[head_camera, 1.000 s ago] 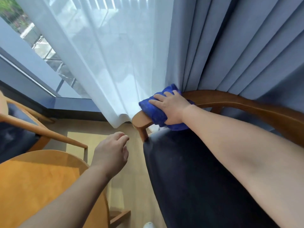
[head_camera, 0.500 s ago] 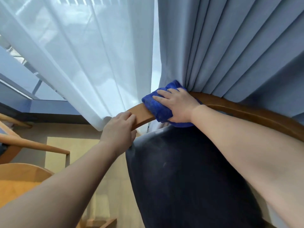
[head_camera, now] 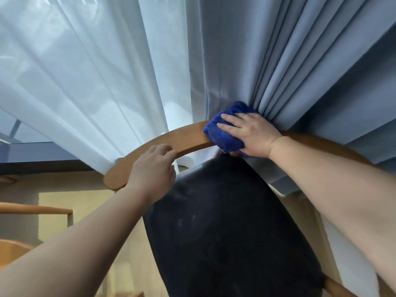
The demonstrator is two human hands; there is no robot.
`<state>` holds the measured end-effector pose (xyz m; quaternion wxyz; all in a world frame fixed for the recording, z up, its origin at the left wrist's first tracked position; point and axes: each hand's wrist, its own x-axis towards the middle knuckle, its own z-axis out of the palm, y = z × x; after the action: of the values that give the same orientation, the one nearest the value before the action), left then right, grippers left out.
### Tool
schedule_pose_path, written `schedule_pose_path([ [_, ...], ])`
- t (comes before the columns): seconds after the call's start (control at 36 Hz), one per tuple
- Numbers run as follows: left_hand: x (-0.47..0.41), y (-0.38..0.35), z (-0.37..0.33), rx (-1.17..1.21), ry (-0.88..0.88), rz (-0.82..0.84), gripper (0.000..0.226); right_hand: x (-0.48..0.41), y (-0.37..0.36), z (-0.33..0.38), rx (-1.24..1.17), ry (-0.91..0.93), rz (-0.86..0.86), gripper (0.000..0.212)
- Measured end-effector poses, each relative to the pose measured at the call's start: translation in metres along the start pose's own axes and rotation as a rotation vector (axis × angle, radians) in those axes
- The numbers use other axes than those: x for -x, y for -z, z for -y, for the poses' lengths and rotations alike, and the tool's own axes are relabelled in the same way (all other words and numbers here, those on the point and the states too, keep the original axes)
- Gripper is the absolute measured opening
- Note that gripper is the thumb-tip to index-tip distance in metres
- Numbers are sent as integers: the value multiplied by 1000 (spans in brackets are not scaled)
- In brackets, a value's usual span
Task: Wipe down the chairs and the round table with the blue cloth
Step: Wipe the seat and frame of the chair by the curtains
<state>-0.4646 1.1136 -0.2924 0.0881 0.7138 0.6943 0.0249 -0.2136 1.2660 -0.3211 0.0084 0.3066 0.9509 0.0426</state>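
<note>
A wooden chair with a curved backrest rail (head_camera: 188, 138) and a dark cushioned seat (head_camera: 231, 228) stands in front of me. The blue cloth (head_camera: 222, 133) is bunched on top of the rail near its middle. My right hand (head_camera: 250, 133) lies on the cloth with fingers spread, thumb hooked under the rail, and presses the cloth against the wood. My left hand (head_camera: 153, 168) grips the left end of the same rail, fingers curled over its top edge. The round table (head_camera: 12, 249) shows only as a wooden edge at the lower left.
Grey-blue curtains (head_camera: 300, 61) hang right behind the chair back and touch the cloth. A sheer white curtain (head_camera: 85, 71) covers the window on the left. A second chair's wooden arm (head_camera: 36, 210) reaches in from the left over the light wood floor (head_camera: 55, 202).
My left hand rose from beside the table and took hold of the rail's left end. My right hand slid the cloth to the right along the rail. My view moved closer to the chair.
</note>
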Motion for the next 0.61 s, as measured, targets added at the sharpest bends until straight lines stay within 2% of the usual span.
schedule_pose_path([
  [0.19, -2, 1, -36, 34, -12, 15, 34, 24, -4, -12, 4, -75, 26, 89],
  [0.42, -1, -6, -55, 64, -47, 20, 33, 49, 5, -23, 25, -183, 181, 78],
  [0.61, 5, -13, -67, 97, -56, 61, 33, 69, 12, -24, 153, -304, 263, 72],
])
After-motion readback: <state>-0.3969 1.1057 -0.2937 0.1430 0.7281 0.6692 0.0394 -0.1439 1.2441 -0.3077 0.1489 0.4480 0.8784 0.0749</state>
